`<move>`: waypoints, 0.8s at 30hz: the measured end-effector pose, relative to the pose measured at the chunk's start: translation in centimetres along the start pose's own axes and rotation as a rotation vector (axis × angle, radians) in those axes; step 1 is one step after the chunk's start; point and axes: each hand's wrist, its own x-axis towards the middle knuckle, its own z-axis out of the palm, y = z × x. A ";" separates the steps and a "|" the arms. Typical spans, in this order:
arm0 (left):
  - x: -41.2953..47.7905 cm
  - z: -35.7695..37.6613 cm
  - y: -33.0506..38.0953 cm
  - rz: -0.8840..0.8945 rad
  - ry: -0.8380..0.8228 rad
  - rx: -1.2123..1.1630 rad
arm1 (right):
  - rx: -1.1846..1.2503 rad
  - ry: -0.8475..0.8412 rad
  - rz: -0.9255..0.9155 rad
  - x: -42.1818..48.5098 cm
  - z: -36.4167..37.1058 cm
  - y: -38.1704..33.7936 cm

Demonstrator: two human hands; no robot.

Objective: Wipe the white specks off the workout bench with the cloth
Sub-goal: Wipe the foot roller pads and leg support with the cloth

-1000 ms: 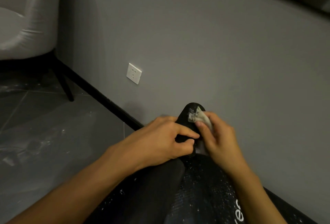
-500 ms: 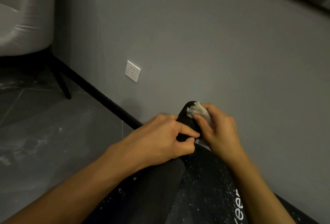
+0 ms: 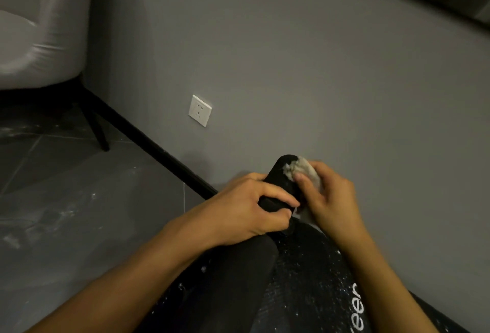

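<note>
The black workout bench [image 3: 313,279] runs from the bottom of the view toward the wall, its padded top dotted with white specks and carrying white lettering. Its narrow rounded end pad [image 3: 281,173] sticks up at the far end. My left hand [image 3: 246,216] grips that pad from the left, fingers curled round it. My right hand [image 3: 331,197] holds a crumpled whitish cloth [image 3: 302,169] and presses it against the pad's upper right tip. Part of the cloth hangs below the hand.
A grey wall stands right behind the bench, with a white socket [image 3: 200,110] and a black skirting strip [image 3: 148,136]. A white upholstered chair [image 3: 39,30] on black legs stands at the far left. The dark tiled floor [image 3: 66,200] shows white smears.
My right hand has slid the cloth up along the end pad, from its face to its upper right tip. My left hand keeps its grip on the pad.
</note>
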 end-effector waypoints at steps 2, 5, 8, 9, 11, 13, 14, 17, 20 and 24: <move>0.0 0.0 0.2 -0.013 -0.007 -0.009 | -0.048 0.077 0.057 1.7 0.5 0.2; -0.1 0.0 0.1 -0.017 -0.011 -0.014 | -0.074 0.105 0.106 3.0 1.1 0.3; 0.0 0.1 -0.1 -0.002 0.000 -0.029 | 0.068 0.103 0.067 0.6 1.3 -0.5; 0.0 0.2 -0.1 0.001 0.008 -0.033 | 0.140 0.084 0.049 -0.8 1.3 -0.9; 0.1 0.3 -0.4 0.016 0.021 -0.035 | 0.248 0.026 0.013 -3.3 1.2 -1.6; 0.2 0.3 -0.6 0.017 0.012 -0.036 | 0.248 0.010 -0.006 -3.8 1.0 -1.4; 0.2 0.2 -0.5 0.008 0.002 -0.031 | 0.211 0.024 -0.001 -3.2 1.0 -1.1; 0.1 0.1 -0.3 -0.017 -0.019 -0.027 | 0.022 0.097 0.035 0.7 1.0 0.4; 0.0 0.0 -0.3 -0.016 -0.026 -0.020 | -0.144 0.092 0.090 3.7 1.0 0.6; 0.0 0.1 -0.5 0.008 -0.010 -0.040 | 0.016 -0.062 -0.015 0.6 0.3 -1.2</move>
